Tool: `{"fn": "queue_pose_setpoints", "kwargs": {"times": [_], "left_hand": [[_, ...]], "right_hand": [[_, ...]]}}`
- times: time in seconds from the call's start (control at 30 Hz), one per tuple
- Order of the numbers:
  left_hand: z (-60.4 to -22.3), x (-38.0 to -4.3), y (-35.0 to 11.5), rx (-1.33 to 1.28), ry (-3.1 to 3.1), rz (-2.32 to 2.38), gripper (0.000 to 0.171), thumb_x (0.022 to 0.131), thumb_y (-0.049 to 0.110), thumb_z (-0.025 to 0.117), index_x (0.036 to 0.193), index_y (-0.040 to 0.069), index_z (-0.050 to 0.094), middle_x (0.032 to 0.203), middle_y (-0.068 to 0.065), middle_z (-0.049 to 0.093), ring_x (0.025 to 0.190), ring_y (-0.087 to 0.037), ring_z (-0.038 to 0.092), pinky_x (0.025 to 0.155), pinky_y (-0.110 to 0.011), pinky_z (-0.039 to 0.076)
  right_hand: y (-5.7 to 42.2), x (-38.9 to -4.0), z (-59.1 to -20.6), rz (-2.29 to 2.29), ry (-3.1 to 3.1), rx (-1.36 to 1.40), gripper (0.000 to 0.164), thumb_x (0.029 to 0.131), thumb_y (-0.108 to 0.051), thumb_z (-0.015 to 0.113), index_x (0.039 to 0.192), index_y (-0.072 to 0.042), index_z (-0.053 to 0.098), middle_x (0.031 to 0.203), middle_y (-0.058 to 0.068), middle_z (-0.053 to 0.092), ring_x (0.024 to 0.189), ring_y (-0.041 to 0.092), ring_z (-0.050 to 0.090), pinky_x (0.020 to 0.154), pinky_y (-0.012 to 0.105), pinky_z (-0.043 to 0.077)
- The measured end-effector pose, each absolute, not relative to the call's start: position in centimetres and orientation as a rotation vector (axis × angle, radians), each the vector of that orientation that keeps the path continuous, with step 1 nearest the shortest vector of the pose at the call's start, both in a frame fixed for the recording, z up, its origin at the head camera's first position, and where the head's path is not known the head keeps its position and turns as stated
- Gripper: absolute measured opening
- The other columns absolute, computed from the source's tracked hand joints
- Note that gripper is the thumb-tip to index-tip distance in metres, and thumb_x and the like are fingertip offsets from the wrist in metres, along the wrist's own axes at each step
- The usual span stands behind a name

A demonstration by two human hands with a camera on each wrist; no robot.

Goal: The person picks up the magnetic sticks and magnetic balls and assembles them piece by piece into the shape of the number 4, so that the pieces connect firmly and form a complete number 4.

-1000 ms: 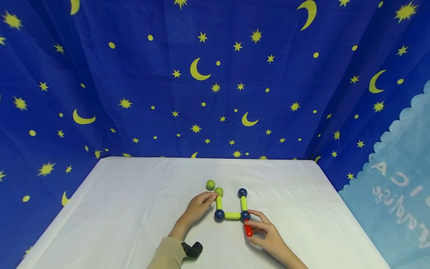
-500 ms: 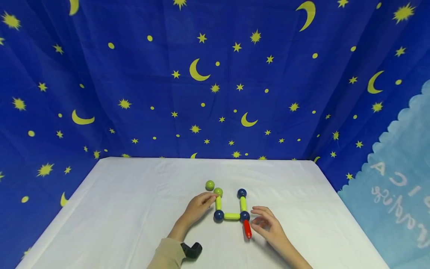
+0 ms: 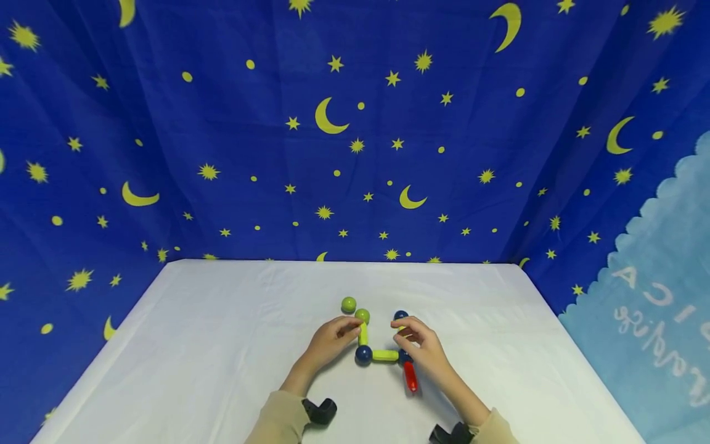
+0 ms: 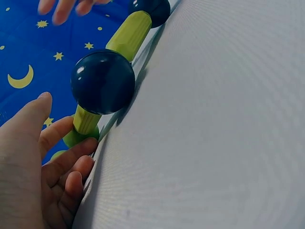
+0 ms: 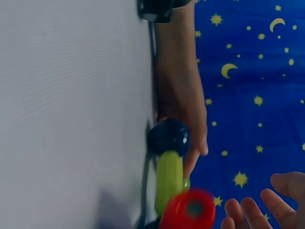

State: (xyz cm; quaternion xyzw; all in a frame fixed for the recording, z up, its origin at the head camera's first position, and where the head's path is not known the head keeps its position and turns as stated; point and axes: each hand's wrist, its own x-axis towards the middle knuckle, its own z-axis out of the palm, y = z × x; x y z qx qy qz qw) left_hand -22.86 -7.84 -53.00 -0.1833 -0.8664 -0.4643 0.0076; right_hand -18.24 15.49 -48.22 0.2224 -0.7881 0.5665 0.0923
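Yellow-green rods and balls form a U-shaped magnetic stick-and-ball piece on the table. My left hand (image 3: 328,339) touches the left rod (image 3: 363,336) beside its green ball (image 3: 362,316); in the left wrist view the thumb stands off the rod. One dark blue ball (image 3: 363,355) joins this rod to the crosswise rod (image 3: 385,356). My right hand (image 3: 426,345), fingers loosely bent and holding nothing, hovers over the right rod, mostly hiding it and partly covering the far blue ball (image 3: 401,314). A red rod (image 3: 410,377) extends toward me from the right corner ball (image 3: 404,357).
A second green ball (image 3: 348,304) lies just beyond the piece. White cloth covers the table (image 3: 233,345). A blue star-and-moon curtain (image 3: 249,148) rises behind it, and a light blue cloth (image 3: 654,308) hangs at the right.
My right hand has let go of the red rod, drawn back to the right, then moved forward and left over the right rod. My left hand has stayed nearly in place.
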Motion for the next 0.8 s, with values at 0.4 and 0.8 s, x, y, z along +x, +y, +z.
{"fn": "queue_pose_setpoints", "kwargs": {"times": [0.4,0.8], "left_hand": [[-53.0,-22.9,-7.7,-0.612,-2.687,-1.421,0.039,0.085,0.038,0.069,0.116,0.015,0.066,0.105,0.001,0.068,0.074,-0.003,0.051,0.067,-0.019,0.042],[-53.2,-22.9,-8.0,-0.636,-2.659,-1.400,0.040,0.082,0.037,0.073,0.115,0.014,0.067,0.103,0.001,0.068,0.072,-0.001,0.049,0.065,-0.019,0.040]], "right_hand": [[12.4,-20.4,-47.3,1.700,-2.529,0.532,0.026,0.090,-0.012,0.063,0.113,0.001,0.063,0.111,0.016,0.064,0.089,0.005,0.060,0.078,0.020,0.049],[9.2,-23.4,-45.7,1.658,-2.551,0.537,0.025,0.087,-0.007,0.063,0.110,0.003,0.064,0.109,0.018,0.066,0.094,0.023,0.063,0.077,0.020,0.048]]}}
